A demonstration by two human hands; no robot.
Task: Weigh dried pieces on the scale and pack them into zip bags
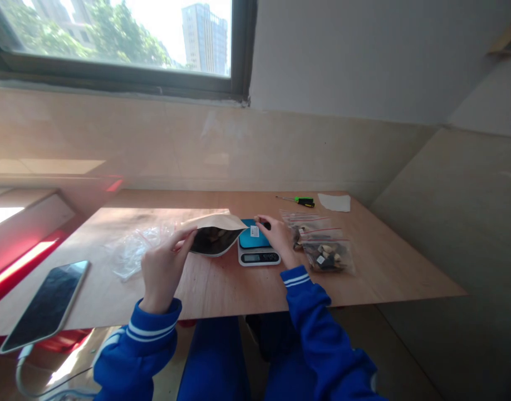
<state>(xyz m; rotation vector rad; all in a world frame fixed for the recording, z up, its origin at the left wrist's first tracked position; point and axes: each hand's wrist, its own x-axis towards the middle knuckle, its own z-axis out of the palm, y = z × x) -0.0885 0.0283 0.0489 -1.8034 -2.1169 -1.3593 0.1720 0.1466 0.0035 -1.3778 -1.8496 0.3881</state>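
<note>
My left hand (166, 270) pinches the left edge of a pouch (209, 220) with a pale outside and a dark inside. The pouch's mouth gapes towards me, and its contents are too dark to make out. Beside it sits a small digital kitchen scale (260, 258) with a blue top, a white label and a display. Over the scale's right side, my right hand (279, 238) has its fingers closed at the tips around a small dark piece (266, 225). Just right of that hand lie zip bags (327, 257) of dark and tan chunks.
Crumpled clear plastic bags (134, 252) lie left of the pouch. A phone (47, 303) with a cable is at the table's left front. Screwdrivers (304, 201) and a white paper scrap (334, 203) rest at the back right. A wall runs behind the wooden table (389, 273).
</note>
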